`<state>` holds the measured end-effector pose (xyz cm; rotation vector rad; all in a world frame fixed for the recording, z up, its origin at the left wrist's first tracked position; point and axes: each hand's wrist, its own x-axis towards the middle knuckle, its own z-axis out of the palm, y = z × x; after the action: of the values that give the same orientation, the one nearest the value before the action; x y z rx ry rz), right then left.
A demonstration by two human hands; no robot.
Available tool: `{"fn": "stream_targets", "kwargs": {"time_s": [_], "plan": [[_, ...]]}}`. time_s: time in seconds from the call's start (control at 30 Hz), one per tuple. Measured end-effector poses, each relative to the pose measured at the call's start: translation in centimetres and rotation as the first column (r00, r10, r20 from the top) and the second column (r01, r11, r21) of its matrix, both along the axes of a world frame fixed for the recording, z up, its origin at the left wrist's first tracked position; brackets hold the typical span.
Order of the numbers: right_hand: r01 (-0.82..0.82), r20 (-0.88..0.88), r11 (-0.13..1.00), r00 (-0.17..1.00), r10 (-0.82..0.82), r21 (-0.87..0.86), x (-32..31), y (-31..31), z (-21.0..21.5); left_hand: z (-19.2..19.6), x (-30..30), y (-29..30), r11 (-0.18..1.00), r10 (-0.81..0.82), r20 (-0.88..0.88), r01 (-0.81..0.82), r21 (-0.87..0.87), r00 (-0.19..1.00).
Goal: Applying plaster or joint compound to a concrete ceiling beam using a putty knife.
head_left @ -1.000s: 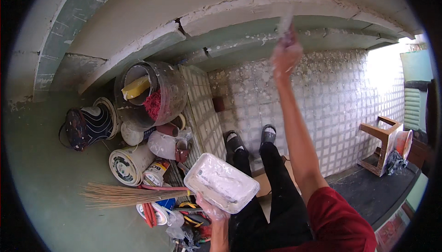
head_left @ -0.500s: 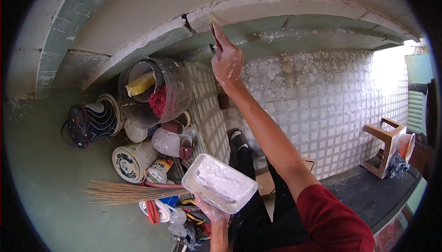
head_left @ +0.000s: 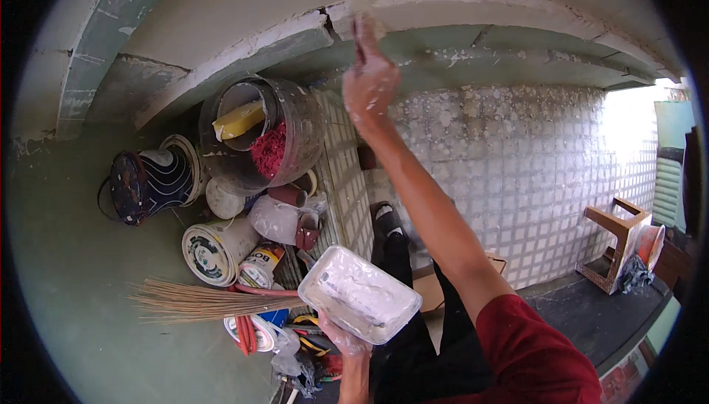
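My left hand (head_left: pixel 345 336) grips a white rectangular plastic tub (head_left: pixel 306 286) from below at its near left side. Whitish putty (head_left: pixel 362 286) lies inside it and smears its walls. Stretched far out, my right hand (head_left: pixel 371 83) is closed round a small pale putty scraper (head_left: pixel 367 24), blurred by motion. The scraper's tip is at the rough, white-coated edge of a ceiling ledge (head_left: pixel 458 16), just right of a dark gap (head_left: pixel 326 24) in that edge. White spatters mark the right hand's skin.
Below left are a clear tub (head_left: pixel 314 134) with a yellow sponge (head_left: pixel 240 120), a dark bucket (head_left: pixel 151 186), paint pails (head_left: pixel 214 252) and a stick broom (head_left: pixel 199 303). A brown stool (head_left: pixel 617 245) stands on a black surface (head_left: pixel 569 312) at right, above the tiled floor (head_left: pixel 502 175).
My right hand and the scraper have shifted slightly right along the ledge edge. The tub in my left hand sits a little further right. The whole view has shifted somewhat too.
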<state>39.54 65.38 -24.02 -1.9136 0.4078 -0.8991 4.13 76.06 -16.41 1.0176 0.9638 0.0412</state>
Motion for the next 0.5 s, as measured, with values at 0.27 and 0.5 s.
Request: {"fn": "stream_targets", "kwargs": {"time_s": [0.27, 0.5], "plan": [[-0.118, 0.029, 0.993, 0.993, 0.118, -0.012, -1.4, 0.6, -1.4, 0.9, 0.9, -0.2, 0.995, -0.008, -0.011, 0.007, -0.096, 1.000], [0.167, -0.107, 0.984, 0.981, -0.160, 0.061, -1.7, -8.2, -2.5, -0.9, -0.9, 0.8, 1.000, -0.029, 0.029, 0.029, 0.009, 0.999]]}}
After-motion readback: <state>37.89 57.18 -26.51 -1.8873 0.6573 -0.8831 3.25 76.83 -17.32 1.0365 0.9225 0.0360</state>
